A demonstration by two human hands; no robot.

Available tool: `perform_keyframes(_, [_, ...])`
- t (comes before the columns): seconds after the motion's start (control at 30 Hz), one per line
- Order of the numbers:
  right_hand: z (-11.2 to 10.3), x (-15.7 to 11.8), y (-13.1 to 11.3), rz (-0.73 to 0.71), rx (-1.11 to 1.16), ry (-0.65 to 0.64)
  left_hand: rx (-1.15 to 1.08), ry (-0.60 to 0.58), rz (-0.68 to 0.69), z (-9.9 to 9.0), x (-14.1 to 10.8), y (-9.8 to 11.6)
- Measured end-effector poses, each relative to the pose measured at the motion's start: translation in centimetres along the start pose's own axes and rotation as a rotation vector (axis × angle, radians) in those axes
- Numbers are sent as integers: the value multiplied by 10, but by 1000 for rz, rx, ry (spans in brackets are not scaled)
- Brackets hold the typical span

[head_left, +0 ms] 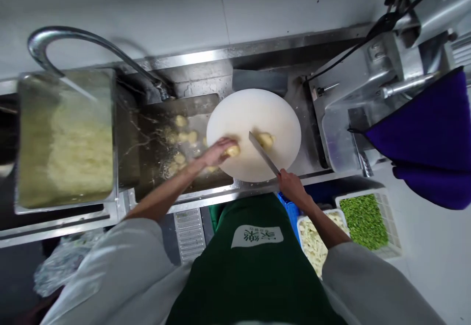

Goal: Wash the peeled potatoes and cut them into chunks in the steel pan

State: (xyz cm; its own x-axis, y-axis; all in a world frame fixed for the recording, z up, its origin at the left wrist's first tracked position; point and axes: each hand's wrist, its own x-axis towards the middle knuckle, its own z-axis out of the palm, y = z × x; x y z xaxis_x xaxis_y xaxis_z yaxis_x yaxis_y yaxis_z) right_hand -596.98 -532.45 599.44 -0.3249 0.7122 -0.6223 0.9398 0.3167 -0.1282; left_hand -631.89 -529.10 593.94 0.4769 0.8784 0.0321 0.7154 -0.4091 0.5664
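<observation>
A round white cutting board (253,114) lies beside the sink, partly over its right edge. At the board's left side, my left hand (218,152) has its fingers wrapped on a peeled potato (232,150). My right hand (290,183) grips the handle of a knife (263,153) at the board's front edge, the blade slanting up and left over the board. Just right of the blade sit yellow potato pieces (266,140), partly hidden by it. Several peeled potatoes (180,121) lie in the wet sink (198,103) on the left.
A curved faucet (91,37) runs into a large metal tub (115,143) of pale yellow food in water. The slicing machine (349,79) stands at the right, near a purple cloth (427,133). Below right are baskets of chopped greens (364,221) and pale pieces (312,244).
</observation>
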Motion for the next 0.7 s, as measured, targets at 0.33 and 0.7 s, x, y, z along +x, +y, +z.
perform_keyframes(0.33, [-15,-25,-41,-124,-17,-97,22,402,-247,67,-13,51])
perform_keyframes(0.7, [-17,13,-75,-123,68,-103,-91,424,-272,69,-16,48])
